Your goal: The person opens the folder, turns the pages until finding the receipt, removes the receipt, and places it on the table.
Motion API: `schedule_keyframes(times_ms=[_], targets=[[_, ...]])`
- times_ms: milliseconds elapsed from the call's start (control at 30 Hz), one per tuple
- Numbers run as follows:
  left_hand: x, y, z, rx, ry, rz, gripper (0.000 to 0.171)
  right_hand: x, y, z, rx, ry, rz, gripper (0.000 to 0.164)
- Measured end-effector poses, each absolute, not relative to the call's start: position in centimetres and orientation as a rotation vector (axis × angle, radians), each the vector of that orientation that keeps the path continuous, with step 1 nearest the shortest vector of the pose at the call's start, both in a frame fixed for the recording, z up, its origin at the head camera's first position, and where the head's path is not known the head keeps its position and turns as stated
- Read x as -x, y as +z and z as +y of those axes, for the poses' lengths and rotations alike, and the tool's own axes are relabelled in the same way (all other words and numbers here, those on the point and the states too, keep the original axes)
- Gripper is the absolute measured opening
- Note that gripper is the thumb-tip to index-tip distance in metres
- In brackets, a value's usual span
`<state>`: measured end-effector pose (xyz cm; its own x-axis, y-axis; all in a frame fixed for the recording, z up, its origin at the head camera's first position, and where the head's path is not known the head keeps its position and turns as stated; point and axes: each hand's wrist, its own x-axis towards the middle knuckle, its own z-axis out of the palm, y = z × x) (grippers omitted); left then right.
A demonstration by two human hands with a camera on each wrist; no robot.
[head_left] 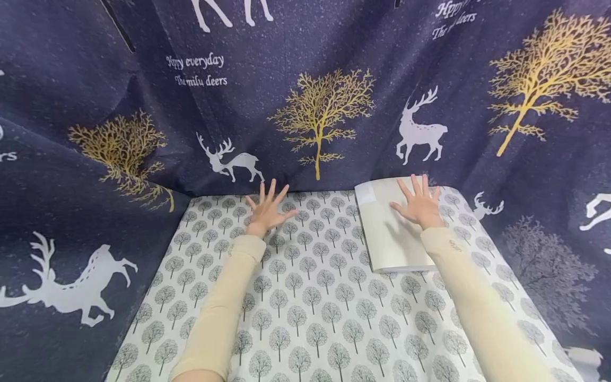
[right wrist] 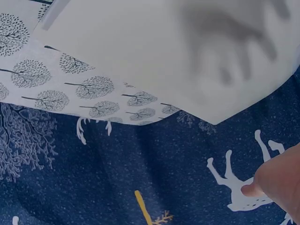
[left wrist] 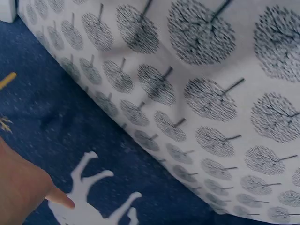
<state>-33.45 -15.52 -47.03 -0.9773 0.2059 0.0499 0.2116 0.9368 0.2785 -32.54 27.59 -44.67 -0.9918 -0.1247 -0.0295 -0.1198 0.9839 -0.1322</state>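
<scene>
Cream paper [head_left: 387,233] lay flat on the far R part of the tree-print cloth [head_left: 312,318], its top edge near the dark blue curtain [head_left: 248,114] w/ white deer & gold trees. R hand [head_left: 421,209] was above it, fingers spread wide; its shadow fell on the paper. L hand [head_left: 268,212] was also wide, above the cloth near its far edge, well apart from the paper. Both arms had long cream sleeves [head_left: 221,307], w/ small dark mark near each cuff.

Paper [head_left: 384,233] lay at far right on the bench [head_left: 297,302]
A curtain [head_left: 363,37] hung behind; the right grip [head_left: 421,207] was above the paper, the left grip [head_left: 268,212] leftward.
</scene>
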Motion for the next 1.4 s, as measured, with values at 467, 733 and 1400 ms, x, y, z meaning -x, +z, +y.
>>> schedule_keyframes(times_ms=[467,733,1400], targets=[[31.7,-46.9,-9.0,0.594,-0.459,-3.014,0.097,31.9,-45.9,30.7,0.083,-0.336,3.076,0.083],[30.5,-47.6,-5.0,0.717,-0.622,-2.989,0.101,31.1,-47.0,32.7,-0.021,-0.539,3.05,0.088],[27.0,-51.6,4.0,0.778,-0.792,-3.041,0.096,29.2,-51.3,35.2,-0.421,-1.068,2.78,0.101]])
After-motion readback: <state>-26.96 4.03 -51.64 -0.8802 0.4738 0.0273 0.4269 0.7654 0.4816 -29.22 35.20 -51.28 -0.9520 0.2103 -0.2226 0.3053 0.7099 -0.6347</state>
